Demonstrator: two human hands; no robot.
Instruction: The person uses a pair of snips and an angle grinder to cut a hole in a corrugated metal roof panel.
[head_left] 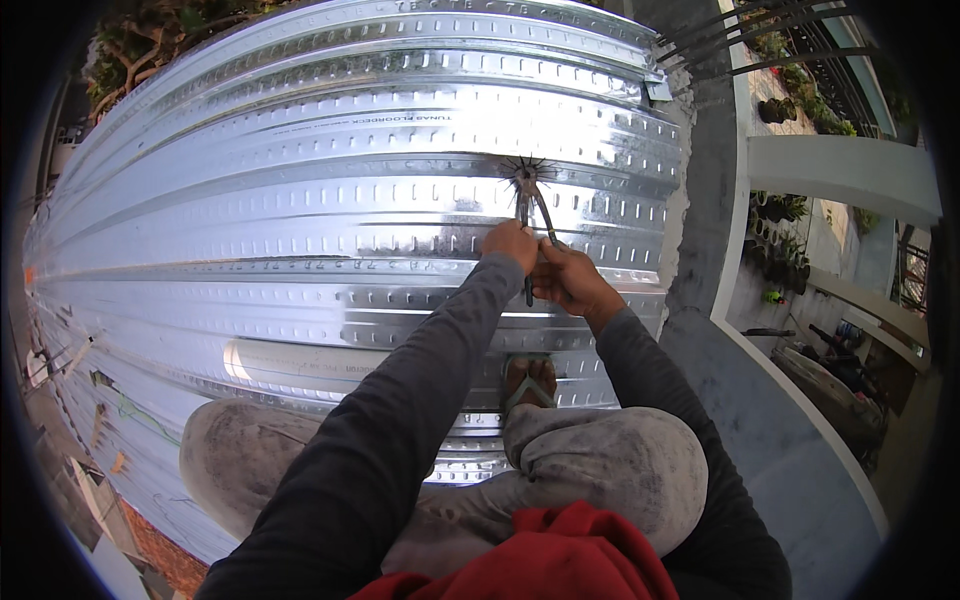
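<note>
Ahead of me, a long-handled hand tool like pincers or snips (541, 212) has its head at a dark, spiky patch (527, 170) on the ribbed metal decking (400, 190). Whether that patch is a jagged hole or a bunch of wires, I cannot tell. My left hand (510, 245) is closed round the left handle, whose end sticks out below the fist. Beside it, my right hand (568, 277) is closed at the lower end of the right handle, close to my left hand. Its fingertips are partly hidden.
Below my left forearm lies a white plastic pipe (300, 365) on the decking. My sandalled foot (530, 382) rests near my hands. A concrete wall (700, 240) edges the right side, with potted plants (780, 235) lower down beyond it. Dark reinforcing bars (760, 22) jut out at the upper right.
</note>
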